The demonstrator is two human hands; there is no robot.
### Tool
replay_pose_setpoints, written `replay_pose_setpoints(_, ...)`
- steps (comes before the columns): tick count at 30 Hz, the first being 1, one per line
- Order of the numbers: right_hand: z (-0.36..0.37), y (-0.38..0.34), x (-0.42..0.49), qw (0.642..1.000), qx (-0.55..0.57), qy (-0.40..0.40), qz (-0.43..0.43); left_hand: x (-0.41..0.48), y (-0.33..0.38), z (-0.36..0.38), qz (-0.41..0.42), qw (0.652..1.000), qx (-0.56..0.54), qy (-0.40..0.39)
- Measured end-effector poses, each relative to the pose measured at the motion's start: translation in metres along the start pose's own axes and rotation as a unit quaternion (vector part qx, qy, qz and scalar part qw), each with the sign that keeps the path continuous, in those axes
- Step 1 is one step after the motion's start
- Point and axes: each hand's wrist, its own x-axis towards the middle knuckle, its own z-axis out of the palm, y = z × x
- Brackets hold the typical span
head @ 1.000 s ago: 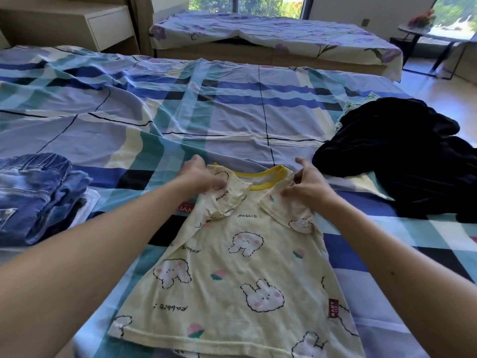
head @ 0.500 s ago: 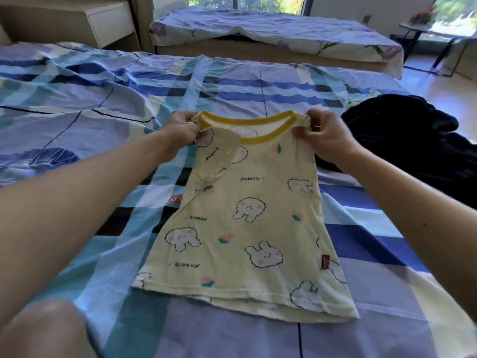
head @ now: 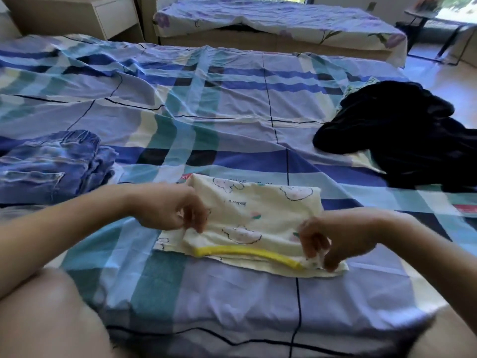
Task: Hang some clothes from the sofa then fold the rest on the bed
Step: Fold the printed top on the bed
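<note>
My left hand has its fingers curled downward, pinching the left edge of the shirt where the cloth doubles over. My right hand is curled the same way, its fingertips nipping the near right corner just beside the end of the yellow collar; both are a little blurred, so I cannot tell exactly how much cloth each has. The shirt is pale yellow with rabbit prints. It lies folded over on itself on the bed, straight in front of me, with the collar band running along its near edge and a strip of the lower layer showing beneath it. My bare knee fills the lower left corner, close to the bed's edge. To the left of the shirt, apart from it, a stack of folded jeans rests on the checked blue and teal bedcover. To the right, well apart, a heap of black clothes sprawls unfolded near the bed's far right side, with a bit of pale green cloth peeking from behind it. Nothing lies between my hands and either pile. Beyond the bed stands a second bed under a flowered cover, and a light wooden cabinet sits in the upper left corner.
</note>
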Motion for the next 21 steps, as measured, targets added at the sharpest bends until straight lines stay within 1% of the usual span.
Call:
replay_pose_setpoints(1, -0.004, -0.002, -0.003, 1.000, 0.005, -0.011, 0.012, 0.000, 0.003, -0.002, -0.016, 1.000, -0.015, 0.009)
replay_pose_setpoints(2, -0.010, -0.002, -0.003, 1.000, 0.022, 0.013, 0.013, 0.002, 0.003, -0.004, -0.026, 0.998, -0.037, 0.045)
replay_pose_setpoints(3, -0.015, -0.002, -0.002, 0.996, 0.045, 0.073, 0.008, 0.006, 0.005, -0.008, -0.047, 0.992, -0.049, 0.104)
replay_pose_setpoints(4, -0.019, 0.000, 0.003, 0.985, 0.070, 0.158, 0.008, 0.012, 0.001, -0.010, -0.084, 0.980, -0.049, 0.176)
replay_pose_setpoints(5, -0.022, 0.001, 0.009, 0.964, 0.093, 0.247, 0.007, 0.018, -0.001, -0.011, -0.134, 0.962, -0.042, 0.234)
replay_pose_setpoints(6, -0.022, 0.001, 0.018, 0.939, 0.110, 0.326, 0.009, 0.025, -0.006, -0.010, -0.188, 0.945, -0.042, 0.263)
replay_pose_setpoints(7, -0.020, 0.003, 0.028, 0.921, 0.116, 0.372, 0.019, 0.033, -0.011, -0.007, -0.237, 0.933, -0.069, 0.262)
replay_pose_setpoints(8, -0.015, 0.006, 0.039, 0.918, 0.110, 0.380, 0.041, 0.040, -0.016, -0.001, -0.270, 0.921, -0.135, 0.248)
replay_pose_setpoints(9, -0.010, 0.010, 0.047, 0.926, 0.097, 0.359, 0.065, 0.047, -0.019, 0.006, -0.280, 0.906, -0.210, 0.237)
replay_pose_setpoints(11, -0.002, 0.019, 0.055, 0.940, 0.083, 0.315, 0.103, 0.058, -0.022, 0.016, -0.268, 0.878, -0.311, 0.245)
replay_pose_setpoints(13, 0.000, 0.028, 0.056, 0.932, 0.123, 0.325, 0.106, 0.059, -0.020, 0.017, -0.257, 0.855, -0.367, 0.260)
replay_pose_setpoints(15, 0.000, 0.036, 0.053, 0.910, 0.208, 0.343, 0.104, 0.054, -0.019, 0.013, -0.266, 0.843, -0.385, 0.263)
replay_pose_setpoints(16, -0.001, 0.038, 0.050, 0.903, 0.246, 0.337, 0.108, 0.051, -0.020, 0.012, -0.279, 0.850, -0.365, 0.259)
replay_pose_setpoints(17, -0.001, 0.040, 0.048, 0.898, 0.271, 0.326, 0.116, 0.048, -0.020, 0.012, -0.298, 0.872, -0.295, 0.255)
replay_pose_setpoints(18, 0.000, 0.040, 0.046, 0.895, 0.288, 0.317, 0.124, 0.046, -0.020, 0.014, -0.314, 0.893, -0.181, 0.265)
replay_pose_setpoints(19, 0.000, 0.039, 0.044, 0.890, 0.304, 0.313, 0.131, 0.046, -0.019, 0.018, -0.303, 0.902, -0.065, 0.300)
replay_pose_setpoints(20, 0.000, 0.037, 0.041, 0.884, 0.322, 0.311, 0.133, 0.049, -0.016, 0.024, -0.243, 0.902, 0.023, 0.356)
replay_pose_setpoints(21, -0.001, 0.034, 0.039, 0.880, 0.338, 0.308, 0.132, 0.051, -0.009, 0.030, -0.151, 0.900, 0.067, 0.404)
